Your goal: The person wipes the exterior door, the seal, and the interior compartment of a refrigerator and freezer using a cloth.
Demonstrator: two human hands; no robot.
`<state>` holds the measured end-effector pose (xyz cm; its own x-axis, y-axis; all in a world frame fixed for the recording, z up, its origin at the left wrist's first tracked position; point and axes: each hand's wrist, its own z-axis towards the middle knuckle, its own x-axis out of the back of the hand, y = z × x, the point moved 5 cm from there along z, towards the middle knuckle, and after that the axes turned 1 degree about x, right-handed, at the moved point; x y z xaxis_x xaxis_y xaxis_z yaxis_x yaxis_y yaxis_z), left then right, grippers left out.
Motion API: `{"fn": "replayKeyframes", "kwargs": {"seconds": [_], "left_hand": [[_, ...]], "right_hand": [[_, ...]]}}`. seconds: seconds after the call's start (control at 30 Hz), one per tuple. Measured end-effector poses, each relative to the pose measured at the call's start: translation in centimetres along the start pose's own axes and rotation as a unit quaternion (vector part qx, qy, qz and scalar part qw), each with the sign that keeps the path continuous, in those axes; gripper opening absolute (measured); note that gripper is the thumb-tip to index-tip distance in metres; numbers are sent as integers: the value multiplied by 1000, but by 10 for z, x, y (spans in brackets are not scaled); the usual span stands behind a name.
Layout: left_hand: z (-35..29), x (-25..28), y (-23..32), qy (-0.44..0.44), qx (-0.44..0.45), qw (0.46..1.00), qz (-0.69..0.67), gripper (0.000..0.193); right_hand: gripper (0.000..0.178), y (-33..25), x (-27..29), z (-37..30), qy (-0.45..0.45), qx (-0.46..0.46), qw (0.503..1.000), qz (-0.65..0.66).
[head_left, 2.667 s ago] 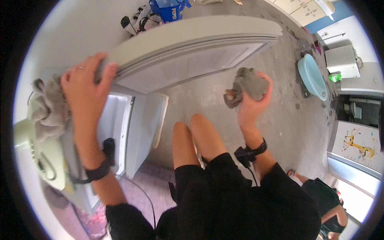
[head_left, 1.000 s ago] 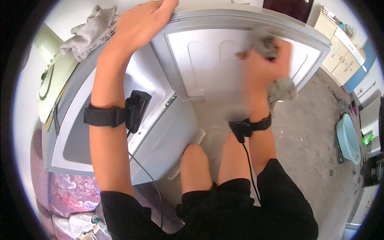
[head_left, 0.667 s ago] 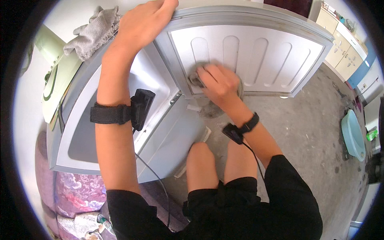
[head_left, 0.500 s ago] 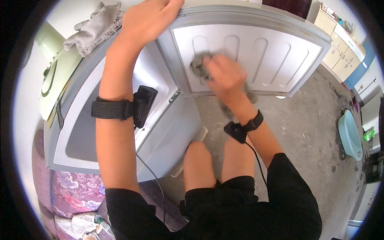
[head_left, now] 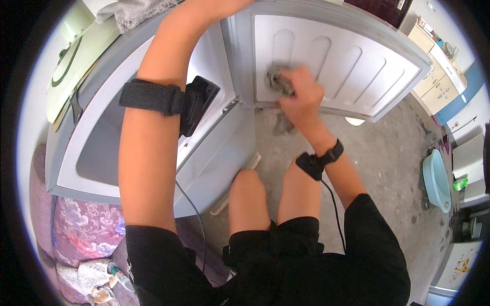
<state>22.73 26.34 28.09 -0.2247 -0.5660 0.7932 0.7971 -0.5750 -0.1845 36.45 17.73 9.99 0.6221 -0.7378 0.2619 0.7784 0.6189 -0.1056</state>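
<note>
A blurred grey cloth (head_left: 278, 80) is bunched in my right hand (head_left: 304, 94), whose fingers are closed around it. My right hand holds it against the ribbed white inner panel (head_left: 339, 66) of an open fridge door (head_left: 245, 61), near the hinge side. A loose end of the cloth dangles below the hand. At the upper edge, my left hand (head_left: 227, 6) is by the top of the door; its fingers are cut off from view. Left of the door stands the open white-lined fridge cabinet (head_left: 87, 176), partly covered by my left forearm.
Another grey cloth (head_left: 135, 15) lies on the cabinet's top. A purple floral sofa (head_left: 87, 229) with a bottle (head_left: 121, 278) on it is at lower left. On the concrete floor (head_left: 388, 168) at right sits a light-blue basin (head_left: 435, 181). Cables (head_left: 334, 209) run from my wrist straps.
The whole view has shifted, so the door appears farther right and higher. My right hand stays at the panel with the cloth, whose dangling end has swung left. Less of my left hand shows.
</note>
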Motion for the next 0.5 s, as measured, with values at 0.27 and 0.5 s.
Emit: {"fn": "replayKeyframes", "kwargs": {"seconds": [0.27, 0.5], "left_hand": [[2, 5, -1, -18, 16, 938, -345, 65], [-12, -6, -8, 125, -119, 973, -151, 40]], "right_hand": [[27, -30, -25, 70, 161, 164, 969, -89], [38, -35, -51, -60, -189, 123, 974, -30]]}}
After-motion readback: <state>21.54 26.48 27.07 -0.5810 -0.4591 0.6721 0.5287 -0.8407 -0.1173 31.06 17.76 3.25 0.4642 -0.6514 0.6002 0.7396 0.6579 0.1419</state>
